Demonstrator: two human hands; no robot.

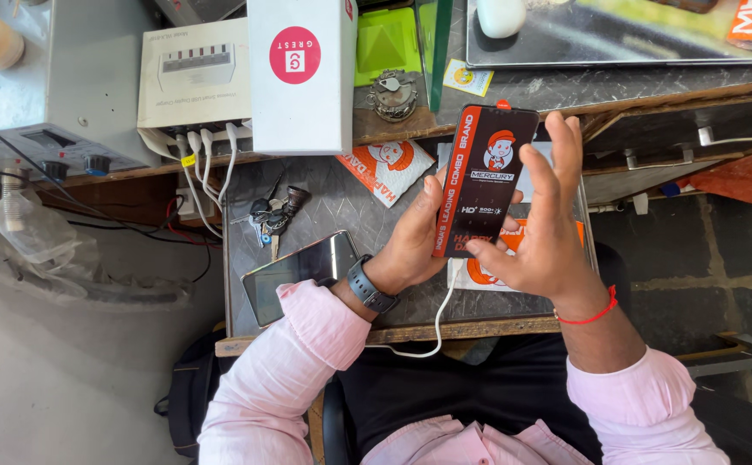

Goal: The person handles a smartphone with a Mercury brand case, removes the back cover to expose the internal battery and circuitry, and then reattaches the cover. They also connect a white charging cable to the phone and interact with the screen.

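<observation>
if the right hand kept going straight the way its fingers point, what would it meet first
Probably the far edge of the upper shelf. The right hand points up-frame, fingers beside the black-and-red packet; beyond the fingertips nothing else shows, though depth is unclear.

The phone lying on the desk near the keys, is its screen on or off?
Off: the phone lies face up, its screen dark and only reflecting light.

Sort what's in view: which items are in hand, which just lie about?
In hand: flat black-and-red printed packet, gripped by the left hand, touched by the right hand.
Lying about: dark glossy smartphone, metal key bunch, tall white cardboard box.
</observation>
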